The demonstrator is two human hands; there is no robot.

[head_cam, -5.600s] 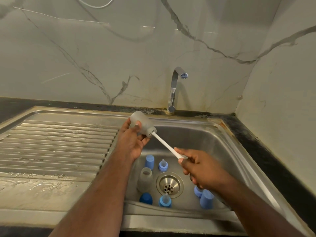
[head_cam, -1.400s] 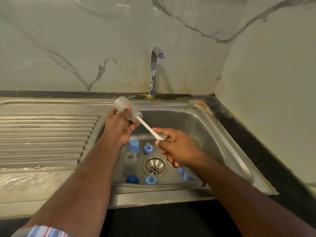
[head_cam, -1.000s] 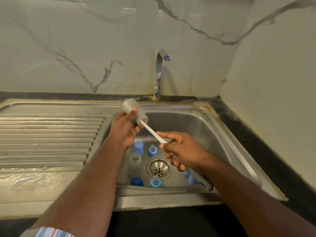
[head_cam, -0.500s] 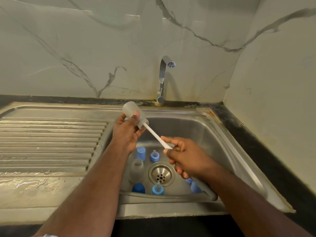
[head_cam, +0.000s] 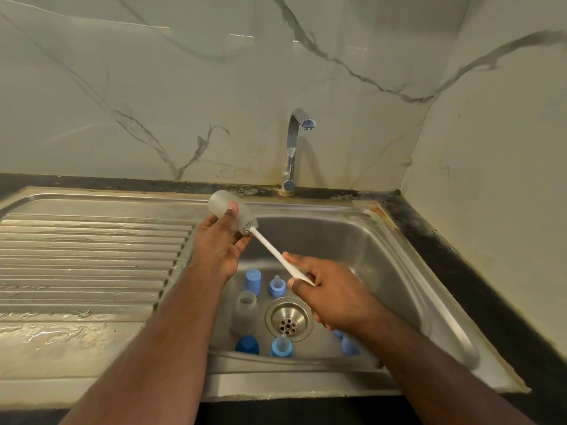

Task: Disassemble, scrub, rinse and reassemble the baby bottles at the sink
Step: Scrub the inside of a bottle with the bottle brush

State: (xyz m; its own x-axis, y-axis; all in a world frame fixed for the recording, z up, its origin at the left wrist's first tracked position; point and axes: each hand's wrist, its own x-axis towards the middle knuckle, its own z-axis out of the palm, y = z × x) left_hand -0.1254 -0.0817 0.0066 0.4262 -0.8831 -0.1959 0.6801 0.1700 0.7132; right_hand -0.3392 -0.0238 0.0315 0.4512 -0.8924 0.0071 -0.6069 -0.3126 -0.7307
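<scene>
Left hand (head_cam: 219, 246) fingers are curled round a frosted bottle body (head_cam: 228, 210), which is held tilted above the left rim of the sink (head_cam: 408, 271), its closed base pointing up and away to the left and its open mouth pointing down and to the right. Right hand (head_cam: 325, 289) fingers are pinched round the white handle of a bottle brush (head_cam: 276, 256), whose grey bristle head is seen just at the bottle mouth, part in and part out. The one relation that matters for the coming stroke is judged to be this alignment: the brush handle and the long axis of the bottle lie nearly on one slanting line, running from the right hand up and leftward into the mouth, so that a push along the handle is expected to carry the bristles straight towards the base. The bottle lies up and to the left of the right hand, and is held by the left hand alone. In the basin below, a second bottle body (head_cam: 245, 311) is seen standing left of the drain (head_cam: 288, 320), with blue caps and teat rings set around it; these are judged to be still unscrubbed or waiting for reassembly. No water is seen running from the tap (head_cam: 294, 148).
</scene>
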